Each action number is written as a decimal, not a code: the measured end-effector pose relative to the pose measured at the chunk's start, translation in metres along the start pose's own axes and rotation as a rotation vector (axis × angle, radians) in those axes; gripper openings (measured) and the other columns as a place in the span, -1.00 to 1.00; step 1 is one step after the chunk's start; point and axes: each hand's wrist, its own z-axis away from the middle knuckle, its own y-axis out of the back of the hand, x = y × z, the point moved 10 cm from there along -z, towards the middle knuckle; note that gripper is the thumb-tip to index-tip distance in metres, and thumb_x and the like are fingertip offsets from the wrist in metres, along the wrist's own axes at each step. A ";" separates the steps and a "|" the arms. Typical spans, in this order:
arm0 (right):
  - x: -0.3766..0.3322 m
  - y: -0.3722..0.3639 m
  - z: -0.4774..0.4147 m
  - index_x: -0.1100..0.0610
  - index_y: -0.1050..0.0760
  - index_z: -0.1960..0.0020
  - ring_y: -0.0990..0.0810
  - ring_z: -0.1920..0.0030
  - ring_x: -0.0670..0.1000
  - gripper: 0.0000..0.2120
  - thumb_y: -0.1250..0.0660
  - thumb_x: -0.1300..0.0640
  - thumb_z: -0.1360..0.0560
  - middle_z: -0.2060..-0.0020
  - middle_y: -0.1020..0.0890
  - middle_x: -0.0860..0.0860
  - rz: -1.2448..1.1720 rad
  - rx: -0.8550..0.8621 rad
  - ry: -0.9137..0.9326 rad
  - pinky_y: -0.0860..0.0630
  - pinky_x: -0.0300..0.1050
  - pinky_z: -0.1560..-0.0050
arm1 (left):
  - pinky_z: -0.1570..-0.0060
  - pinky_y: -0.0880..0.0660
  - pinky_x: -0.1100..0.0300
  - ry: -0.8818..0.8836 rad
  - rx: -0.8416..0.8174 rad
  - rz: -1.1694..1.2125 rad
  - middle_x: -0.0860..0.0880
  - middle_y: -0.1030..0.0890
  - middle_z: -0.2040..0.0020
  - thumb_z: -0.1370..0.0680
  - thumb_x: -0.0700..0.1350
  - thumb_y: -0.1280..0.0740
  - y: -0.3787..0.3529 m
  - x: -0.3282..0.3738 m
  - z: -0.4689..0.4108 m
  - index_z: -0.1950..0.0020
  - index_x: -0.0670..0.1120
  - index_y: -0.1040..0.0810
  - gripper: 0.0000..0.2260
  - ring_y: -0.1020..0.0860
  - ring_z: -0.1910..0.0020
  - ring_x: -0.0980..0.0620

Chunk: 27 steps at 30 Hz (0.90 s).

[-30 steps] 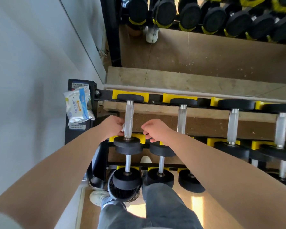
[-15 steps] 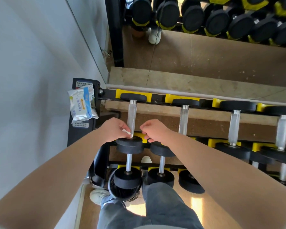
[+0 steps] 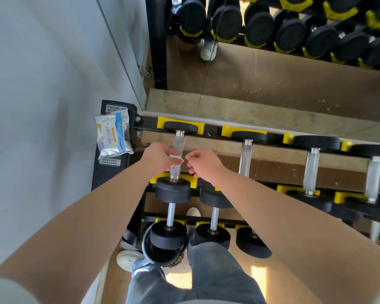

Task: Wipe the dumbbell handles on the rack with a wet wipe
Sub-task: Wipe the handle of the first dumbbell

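Rack by wall, left fingers pinch wipe at handle, right fingers' grip unclear

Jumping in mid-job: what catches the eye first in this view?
Two hands meet at the leftmost top-row dumbbell handle: the left hand pinches a white wet wipe against it, the right hand curled just beside. A wipe pack sits on the left end of the rack, and a mirror behind reflects black-and-yellow dumbbells.

We see short pale grey sleeves on both upper arms, a bare left hand and right hand, loose grey-blue denim trousers, and a white sneaker.
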 end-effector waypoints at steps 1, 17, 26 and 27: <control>0.000 0.000 0.001 -0.03 -0.57 -0.04 -0.67 0.23 -0.05 -0.82 -0.22 0.17 -0.65 0.17 -0.66 -0.04 0.001 0.007 0.000 -0.68 -0.05 0.04 | 0.09 -0.66 0.19 -0.009 -0.055 -0.097 0.02 -0.73 0.12 -0.44 0.02 -0.58 -0.006 -0.003 0.005 -0.01 0.02 -0.74 -0.81 -0.71 0.21 0.08; 0.001 0.007 -0.001 0.07 -0.52 -0.01 -0.69 -0.05 0.07 -0.86 -0.40 0.28 -0.56 -0.09 -0.65 0.09 -0.335 0.168 0.006 -0.69 -0.11 0.03 | 0.01 -0.61 0.17 -0.019 0.058 0.564 0.04 -0.68 -0.04 -0.60 -0.10 -0.43 -0.006 -0.022 0.014 -0.21 0.00 -0.59 -0.81 -0.65 -0.03 0.04; -0.003 0.027 -0.005 -0.01 -0.61 -0.07 -0.58 -0.04 0.00 -0.73 -0.24 0.31 -0.62 -0.10 -0.59 0.01 0.001 0.427 0.115 -0.55 -0.16 -0.04 | -0.09 -0.57 0.15 0.005 0.027 0.428 0.11 -0.70 -0.03 -0.52 -0.11 -0.52 -0.020 -0.039 0.005 -0.27 0.04 -0.60 -0.67 -0.64 -0.05 0.13; 0.006 0.024 -0.007 0.01 -0.63 -0.10 -0.59 -0.06 0.01 -0.74 -0.25 0.29 -0.63 -0.11 -0.61 0.00 -0.026 0.411 0.065 -0.56 -0.12 -0.10 | -0.02 -0.57 0.19 0.012 0.033 0.465 0.12 -0.69 -0.03 -0.54 -0.10 -0.51 -0.019 -0.040 0.006 -0.24 0.04 -0.61 -0.71 -0.64 -0.04 0.14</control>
